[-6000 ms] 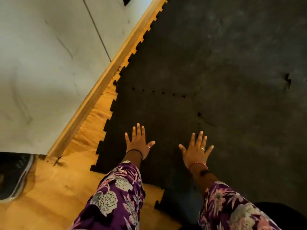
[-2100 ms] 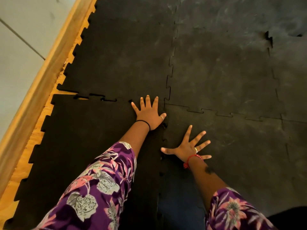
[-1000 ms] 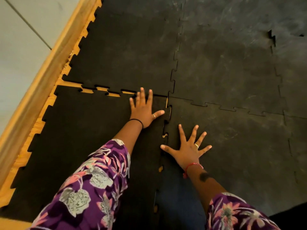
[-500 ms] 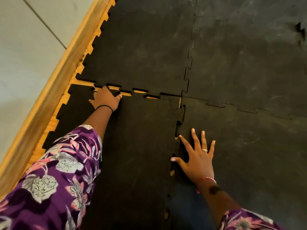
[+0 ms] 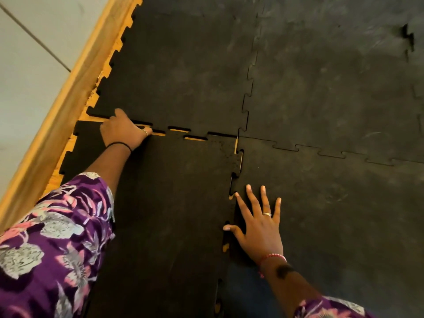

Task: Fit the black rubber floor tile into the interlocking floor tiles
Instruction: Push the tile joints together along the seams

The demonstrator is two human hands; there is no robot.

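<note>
The loose black rubber floor tile (image 5: 169, 210) lies flat at the lower left of the laid interlocking tiles (image 5: 321, 99). Its far edge and right edge show yellow gaps where the teeth sit apart from the neighbours. My left hand (image 5: 124, 131) is curled over the tile's far left edge, fingers tucked at the seam, gripping it. My right hand (image 5: 257, 223) lies flat with fingers spread on the neighbouring tile (image 5: 332, 226), its thumb and forefinger touching the right seam.
A wooden skirting board (image 5: 62, 106) runs diagonally along the left, with a pale wall (image 5: 27, 65) beyond it. Bare wooden floor (image 5: 110, 63) shows between the tile teeth and the board. A small gap (image 5: 407, 40) shows in a seam at the far right.
My left hand went from the tile's far right corner to its far left edge and curled onto it. My right hand stayed flat beside the right seam. The far seam's gaps opened.
</note>
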